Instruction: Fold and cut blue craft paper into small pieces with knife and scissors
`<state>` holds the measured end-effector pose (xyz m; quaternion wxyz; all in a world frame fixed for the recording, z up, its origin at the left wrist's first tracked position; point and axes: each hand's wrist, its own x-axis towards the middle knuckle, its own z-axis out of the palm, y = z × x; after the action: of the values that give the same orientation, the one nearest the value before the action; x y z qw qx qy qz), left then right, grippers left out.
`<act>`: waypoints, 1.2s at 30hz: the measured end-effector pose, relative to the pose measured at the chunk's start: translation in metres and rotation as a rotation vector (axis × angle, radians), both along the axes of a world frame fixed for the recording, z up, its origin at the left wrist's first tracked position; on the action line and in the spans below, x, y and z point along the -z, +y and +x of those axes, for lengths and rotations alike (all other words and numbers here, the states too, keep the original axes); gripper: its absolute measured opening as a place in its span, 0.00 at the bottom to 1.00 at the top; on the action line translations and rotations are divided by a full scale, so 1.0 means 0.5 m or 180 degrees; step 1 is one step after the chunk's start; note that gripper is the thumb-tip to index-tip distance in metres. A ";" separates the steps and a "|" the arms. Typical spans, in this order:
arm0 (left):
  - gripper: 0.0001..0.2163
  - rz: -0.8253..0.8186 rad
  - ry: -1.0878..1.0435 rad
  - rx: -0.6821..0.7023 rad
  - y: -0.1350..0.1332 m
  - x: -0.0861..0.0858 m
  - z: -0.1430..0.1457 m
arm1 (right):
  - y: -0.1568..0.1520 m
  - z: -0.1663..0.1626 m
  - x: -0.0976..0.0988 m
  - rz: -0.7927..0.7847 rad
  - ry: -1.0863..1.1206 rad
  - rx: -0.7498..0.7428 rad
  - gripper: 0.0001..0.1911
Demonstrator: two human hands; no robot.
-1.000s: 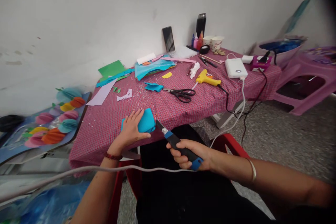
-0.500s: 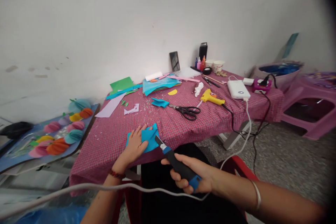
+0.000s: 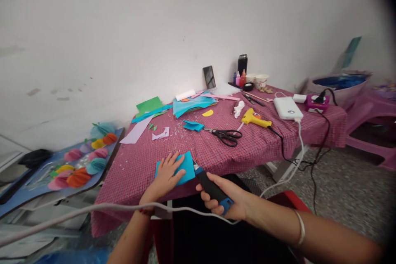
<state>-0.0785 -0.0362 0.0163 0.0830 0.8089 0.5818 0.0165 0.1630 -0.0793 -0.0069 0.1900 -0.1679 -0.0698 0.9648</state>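
Note:
My left hand (image 3: 170, 172) lies with fingers spread on a sheet of blue paper (image 3: 187, 168) at the table's front edge. My right hand (image 3: 227, 196) is wrapped round the black and blue handle of a utility knife (image 3: 212, 187). The knife's tip is at the paper's right edge; most of the blade is hidden, and I cannot tell whether it is under the paper or beside it. Beyond the paper lie a folded blue piece (image 3: 193, 126) and black-handled scissors (image 3: 227, 135).
On the checked tablecloth (image 3: 136, 177) are paper scraps, a yellow glue gun (image 3: 255, 119) and a white power bank (image 3: 287, 108). A white cable (image 3: 123, 206) crosses in front of my left forearm. Paper fruits (image 3: 78, 177) sit on a board at left. A pink stool (image 3: 368, 119) stands at right.
The blue paper lies flatter, its raised flap down under my left hand. The knife blade, earlier in front of the paper, is now mostly hidden at its right edge. The view has shifted slightly.

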 end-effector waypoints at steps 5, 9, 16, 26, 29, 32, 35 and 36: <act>0.22 0.0060 -0.0066 -0.0070 -0.002 -0.001 0.002 | 0.008 -0.022 0.013 0.0028 0.0131 0.0147 0.25; 0.22 0.0303 0.0056 -0.0061 -0.003 0.010 0.006 | 0.014 -0.034 0.024 -0.0064 0.0288 0.0147 0.27; 0.21 0.0804 0.0304 0.0009 -0.003 0.034 0.007 | 0.010 -0.057 0.016 -0.0087 0.0280 0.0428 0.27; 0.21 0.0676 0.0376 -0.0076 -0.010 0.019 0.021 | -0.002 -0.062 0.017 -0.0229 0.0302 0.0594 0.24; 0.20 0.0688 0.0307 -0.0068 -0.010 0.020 0.019 | 0.006 -0.067 0.016 -0.0252 0.0372 0.0576 0.25; 0.20 0.0656 0.0256 -0.0068 -0.008 0.021 0.017 | 0.008 -0.071 0.014 -0.0292 0.0373 0.0588 0.25; 0.20 0.0656 0.0221 -0.0071 -0.007 0.021 0.017 | 0.002 -0.070 0.014 -0.0320 0.0301 0.0646 0.25; 0.20 0.0657 0.0217 -0.0071 -0.007 0.020 0.017 | 0.000 -0.071 0.014 -0.0321 0.0286 0.0659 0.25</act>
<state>-0.0701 -0.0397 0.0062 -0.0209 0.8067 0.5885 0.0497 0.1276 -0.0793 -0.0139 0.2828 -0.1402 0.0051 0.9489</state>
